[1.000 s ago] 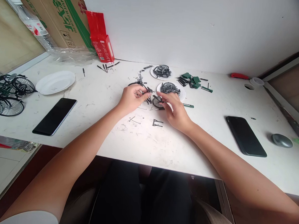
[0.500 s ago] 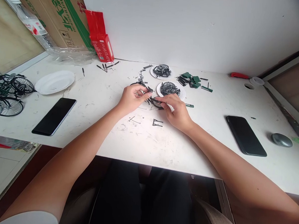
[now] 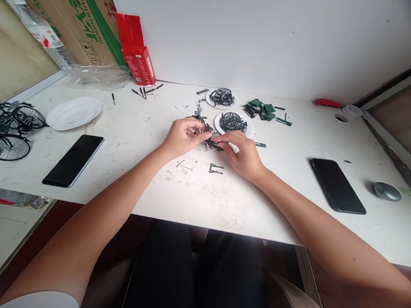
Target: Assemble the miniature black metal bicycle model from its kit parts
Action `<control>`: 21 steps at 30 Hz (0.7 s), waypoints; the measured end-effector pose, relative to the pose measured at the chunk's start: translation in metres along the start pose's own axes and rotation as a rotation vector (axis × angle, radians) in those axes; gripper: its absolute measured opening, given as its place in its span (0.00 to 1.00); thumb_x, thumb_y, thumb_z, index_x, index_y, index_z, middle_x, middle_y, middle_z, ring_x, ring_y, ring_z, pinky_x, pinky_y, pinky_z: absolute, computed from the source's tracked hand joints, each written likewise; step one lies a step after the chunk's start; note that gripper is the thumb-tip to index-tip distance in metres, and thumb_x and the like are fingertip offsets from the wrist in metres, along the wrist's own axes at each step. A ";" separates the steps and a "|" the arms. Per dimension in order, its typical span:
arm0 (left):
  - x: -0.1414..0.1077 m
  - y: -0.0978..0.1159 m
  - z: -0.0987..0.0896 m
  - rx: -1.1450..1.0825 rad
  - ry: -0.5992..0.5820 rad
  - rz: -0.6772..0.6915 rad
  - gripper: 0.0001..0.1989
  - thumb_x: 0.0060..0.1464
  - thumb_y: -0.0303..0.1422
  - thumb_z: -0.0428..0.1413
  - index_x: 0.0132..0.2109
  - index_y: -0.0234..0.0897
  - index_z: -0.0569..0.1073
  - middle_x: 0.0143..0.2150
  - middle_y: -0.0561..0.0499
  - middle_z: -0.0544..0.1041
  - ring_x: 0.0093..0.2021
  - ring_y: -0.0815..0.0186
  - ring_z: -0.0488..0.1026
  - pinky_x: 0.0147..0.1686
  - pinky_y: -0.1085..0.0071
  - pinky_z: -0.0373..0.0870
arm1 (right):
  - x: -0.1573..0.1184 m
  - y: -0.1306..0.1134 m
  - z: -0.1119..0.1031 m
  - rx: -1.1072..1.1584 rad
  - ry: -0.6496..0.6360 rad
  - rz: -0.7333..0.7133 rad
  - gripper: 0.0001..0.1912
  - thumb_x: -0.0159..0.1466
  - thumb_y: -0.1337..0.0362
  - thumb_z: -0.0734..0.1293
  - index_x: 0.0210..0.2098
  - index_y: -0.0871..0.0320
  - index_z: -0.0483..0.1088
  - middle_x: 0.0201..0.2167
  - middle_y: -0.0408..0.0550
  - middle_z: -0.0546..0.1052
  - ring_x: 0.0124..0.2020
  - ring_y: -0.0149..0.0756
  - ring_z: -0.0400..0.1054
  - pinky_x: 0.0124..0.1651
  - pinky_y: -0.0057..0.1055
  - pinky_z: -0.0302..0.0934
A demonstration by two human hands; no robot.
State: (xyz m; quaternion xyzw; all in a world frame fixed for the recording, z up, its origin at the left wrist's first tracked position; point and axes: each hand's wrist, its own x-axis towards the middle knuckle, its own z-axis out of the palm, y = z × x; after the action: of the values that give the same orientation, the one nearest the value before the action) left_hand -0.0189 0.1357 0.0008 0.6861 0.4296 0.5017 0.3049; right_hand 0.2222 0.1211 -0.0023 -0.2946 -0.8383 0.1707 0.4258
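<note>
Bicycles (image 3: 8, 147), nine o'clock: cropped by view's edge. Wheel (image 3: 216, 135), right hand's (image 3: 242, 153) ten o'clock: partly masked, seemingly pinched.

This looks like a little workshop; bike parts (image 3: 232, 122) fill two plates (image 3: 251, 130) on a scuffed white table (image 3: 203, 200); small bikes (image 3: 12, 128) sit at the left end.

2 forearms (image 3: 122, 193) stretched forward, angled inward; left hand (image 3: 179, 136), right hand (image 3: 242, 155) close together, both pinching.
</note>
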 end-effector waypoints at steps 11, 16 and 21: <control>-0.001 0.004 0.000 0.013 -0.033 -0.014 0.18 0.54 0.47 0.71 0.37 0.35 0.84 0.41 0.43 0.84 0.38 0.64 0.79 0.35 0.69 0.76 | 0.001 -0.001 0.000 0.007 0.018 -0.033 0.12 0.77 0.66 0.66 0.52 0.48 0.81 0.45 0.48 0.85 0.47 0.44 0.80 0.54 0.49 0.76; -0.002 0.005 0.000 0.016 -0.035 -0.027 0.18 0.53 0.47 0.71 0.38 0.35 0.83 0.42 0.43 0.84 0.39 0.63 0.79 0.36 0.68 0.76 | 0.001 -0.002 0.000 0.023 0.003 -0.038 0.13 0.77 0.67 0.66 0.52 0.49 0.82 0.45 0.48 0.85 0.48 0.44 0.80 0.53 0.48 0.76; -0.002 0.005 0.000 0.011 -0.047 -0.032 0.17 0.54 0.45 0.71 0.37 0.35 0.84 0.42 0.43 0.84 0.38 0.64 0.79 0.36 0.68 0.76 | 0.000 -0.002 0.000 0.040 -0.022 -0.029 0.15 0.77 0.69 0.65 0.52 0.48 0.82 0.45 0.47 0.85 0.48 0.43 0.79 0.54 0.48 0.75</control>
State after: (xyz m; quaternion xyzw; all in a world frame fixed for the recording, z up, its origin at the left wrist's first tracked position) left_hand -0.0176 0.1315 0.0044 0.6923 0.4360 0.4784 0.3190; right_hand 0.2214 0.1200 -0.0014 -0.2718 -0.8436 0.1847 0.4246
